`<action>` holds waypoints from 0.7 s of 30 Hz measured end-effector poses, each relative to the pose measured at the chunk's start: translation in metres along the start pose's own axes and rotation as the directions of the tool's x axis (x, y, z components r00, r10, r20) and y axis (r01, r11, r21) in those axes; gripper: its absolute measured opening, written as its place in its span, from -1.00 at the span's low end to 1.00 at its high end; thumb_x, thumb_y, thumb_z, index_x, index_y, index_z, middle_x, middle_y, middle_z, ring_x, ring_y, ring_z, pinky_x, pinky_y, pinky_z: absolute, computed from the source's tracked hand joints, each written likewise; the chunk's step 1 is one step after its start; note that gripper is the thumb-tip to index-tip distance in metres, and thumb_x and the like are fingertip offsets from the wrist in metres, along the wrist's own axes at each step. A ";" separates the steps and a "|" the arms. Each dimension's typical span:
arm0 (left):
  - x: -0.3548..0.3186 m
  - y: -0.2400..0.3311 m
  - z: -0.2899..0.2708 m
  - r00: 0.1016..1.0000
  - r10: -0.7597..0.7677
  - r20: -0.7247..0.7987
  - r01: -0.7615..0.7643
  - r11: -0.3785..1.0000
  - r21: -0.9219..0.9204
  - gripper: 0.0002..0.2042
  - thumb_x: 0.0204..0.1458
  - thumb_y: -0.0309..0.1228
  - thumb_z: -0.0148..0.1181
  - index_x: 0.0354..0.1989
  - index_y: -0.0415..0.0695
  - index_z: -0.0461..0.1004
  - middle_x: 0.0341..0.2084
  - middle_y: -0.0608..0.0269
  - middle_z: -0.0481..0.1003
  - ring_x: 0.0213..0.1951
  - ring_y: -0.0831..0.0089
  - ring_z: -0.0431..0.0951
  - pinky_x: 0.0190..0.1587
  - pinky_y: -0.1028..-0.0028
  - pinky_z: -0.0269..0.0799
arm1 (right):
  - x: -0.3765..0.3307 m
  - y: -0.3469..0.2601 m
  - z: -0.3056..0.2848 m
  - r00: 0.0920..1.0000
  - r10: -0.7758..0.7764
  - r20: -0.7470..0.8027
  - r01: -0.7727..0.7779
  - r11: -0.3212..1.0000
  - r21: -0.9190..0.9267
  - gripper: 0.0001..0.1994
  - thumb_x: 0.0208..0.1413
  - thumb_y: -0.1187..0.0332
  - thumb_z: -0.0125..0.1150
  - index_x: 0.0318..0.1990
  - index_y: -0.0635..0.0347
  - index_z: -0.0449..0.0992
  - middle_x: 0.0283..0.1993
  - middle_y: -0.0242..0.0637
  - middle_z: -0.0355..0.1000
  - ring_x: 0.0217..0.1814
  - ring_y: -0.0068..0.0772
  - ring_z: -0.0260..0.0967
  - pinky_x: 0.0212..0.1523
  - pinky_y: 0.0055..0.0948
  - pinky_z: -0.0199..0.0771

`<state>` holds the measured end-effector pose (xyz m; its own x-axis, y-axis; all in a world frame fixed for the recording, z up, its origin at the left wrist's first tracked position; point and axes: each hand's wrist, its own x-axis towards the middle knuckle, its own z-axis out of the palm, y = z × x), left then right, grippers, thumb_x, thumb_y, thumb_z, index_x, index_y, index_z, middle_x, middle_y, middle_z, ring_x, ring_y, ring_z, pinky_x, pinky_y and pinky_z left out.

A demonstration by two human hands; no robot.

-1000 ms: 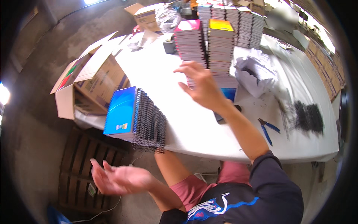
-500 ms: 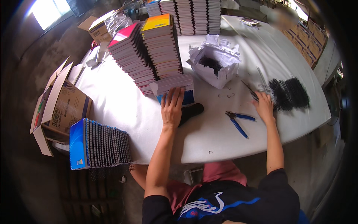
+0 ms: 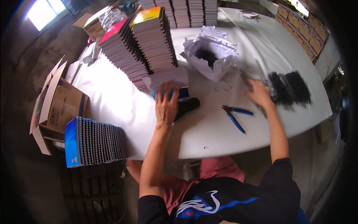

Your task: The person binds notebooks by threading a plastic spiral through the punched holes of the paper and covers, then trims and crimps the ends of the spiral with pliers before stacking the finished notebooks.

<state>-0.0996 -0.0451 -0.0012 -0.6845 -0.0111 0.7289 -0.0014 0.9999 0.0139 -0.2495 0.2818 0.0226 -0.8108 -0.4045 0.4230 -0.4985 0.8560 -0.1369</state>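
Note:
My left hand (image 3: 166, 106) lies with outstretched fingers on a small notebook (image 3: 169, 79) with white pages and a blue cover, at the foot of the tall stacks. Beside that wrist is a black elongated object (image 3: 189, 107) whose kind I cannot make out. My right hand (image 3: 261, 93), slightly blurred, hovers over or touches a dark wire spiral coil (image 3: 244, 77), thumb and fingers apart. Part of a coil shows below the palm. Right of it lies a dense bundle of black spiral coils (image 3: 289, 87). Blue-handled cutting pliers (image 3: 237, 115) rest, jaws apart, between my hands.
Tall stacks of spiral notebooks (image 3: 153, 41) stand beyond my left hand. A torn white paper-lined container (image 3: 210, 56) holds dark wire bits. Small wire scraps dot the white tabletop (image 3: 209, 130). Blue notebooks (image 3: 95, 142) stand at the left edge, near an open carton (image 3: 65, 102).
My right hand has lifted and shifted away from me along the coil, its fingers spreading. My left hand stays on the notebook. The view has shifted slightly.

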 end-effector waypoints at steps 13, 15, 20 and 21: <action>-0.011 -0.008 -0.010 0.992 0.119 0.048 -0.119 0.993 -0.003 -0.49 -0.11 -0.55 0.15 0.12 -0.08 0.33 0.09 0.08 0.30 0.06 0.14 0.35 0.14 0.15 0.25 | 0.038 0.000 -0.028 0.996 0.080 -0.040 -0.069 0.971 0.227 -0.62 0.07 0.52 0.05 0.09 0.10 0.42 -0.25 -0.01 0.50 -0.21 0.01 0.48 -0.16 -0.19 0.45; -0.005 -0.007 -0.013 0.998 0.027 0.058 -0.021 0.995 -0.094 -0.44 -0.16 -0.53 0.21 0.14 -0.13 0.31 0.12 0.07 0.25 -0.01 0.13 0.37 0.08 0.17 0.30 | 0.038 -0.015 -0.050 0.974 0.157 -0.162 -0.077 0.907 0.414 -0.61 0.06 0.54 0.05 0.09 0.09 0.42 -0.21 -0.05 0.48 -0.20 -0.02 0.46 -0.14 -0.23 0.43; 0.006 0.003 -0.012 0.988 -0.144 0.063 0.151 0.983 -0.105 -0.37 -0.21 -0.49 0.28 0.16 -0.23 0.27 0.12 0.06 0.22 -0.09 0.13 0.37 0.02 0.20 0.33 | 0.037 -0.014 -0.042 0.999 -0.013 0.031 0.000 0.922 0.388 -0.57 -0.01 0.57 0.02 0.09 0.10 0.43 -0.21 -0.14 0.32 -0.27 -0.20 0.35 -0.15 -0.39 0.36; 0.008 0.005 -0.010 0.988 -0.140 0.073 0.146 0.985 -0.090 -0.37 -0.21 -0.49 0.28 0.15 -0.25 0.27 0.11 0.06 0.22 -0.08 0.12 0.36 0.03 0.21 0.33 | 0.035 -0.014 -0.041 0.999 -0.010 0.043 -0.008 0.919 0.394 -0.55 -0.03 0.58 0.01 0.08 0.11 0.44 -0.22 -0.16 0.31 -0.30 -0.25 0.33 -0.17 -0.43 0.35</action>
<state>-0.0972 -0.0407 0.0116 -0.7286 -0.1502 0.6682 -0.0360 0.9827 0.1817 -0.2582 0.2683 0.0759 -0.8182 -0.4267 0.3852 -0.5727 0.6630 -0.4821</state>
